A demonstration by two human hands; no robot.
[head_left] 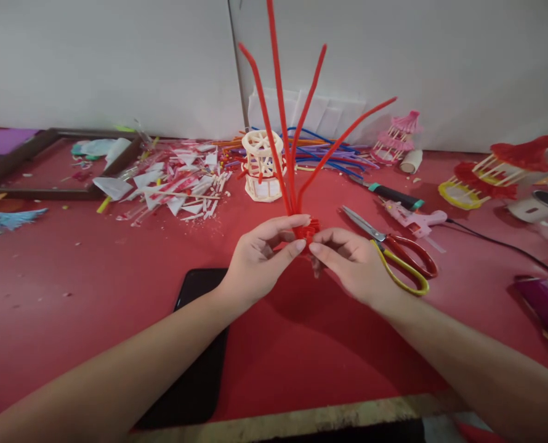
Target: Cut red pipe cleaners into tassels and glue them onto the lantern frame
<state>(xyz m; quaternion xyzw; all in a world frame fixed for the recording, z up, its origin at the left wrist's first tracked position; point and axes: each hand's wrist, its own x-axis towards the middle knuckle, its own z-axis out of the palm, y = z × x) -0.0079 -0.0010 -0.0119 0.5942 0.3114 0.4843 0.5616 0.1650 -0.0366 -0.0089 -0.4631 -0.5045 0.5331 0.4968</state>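
Note:
Several long red pipe cleaners (278, 104) fan upward from a small bunched red base that I hold over the table. My left hand (267, 252) pinches this base from the left between thumb and fingers. From the right, my right hand (348, 258) grips the same base, its thumb tip almost meeting the left thumb. The fingers cover much of the bunched part, so its exact shape is hidden. Just behind the pipe cleaners stands a cream-coloured openwork cylinder (263, 166) with red bits around its middle.
Scissors (394, 246), a pink glue gun (415, 218) and a green-black handled tool (396, 195) lie to the right. Small stick-built towers (500, 169) stand beyond. Paper scraps (172, 178) and a wooden frame (38, 192) lie left. A black phone-like slab (195, 375) is under my left forearm.

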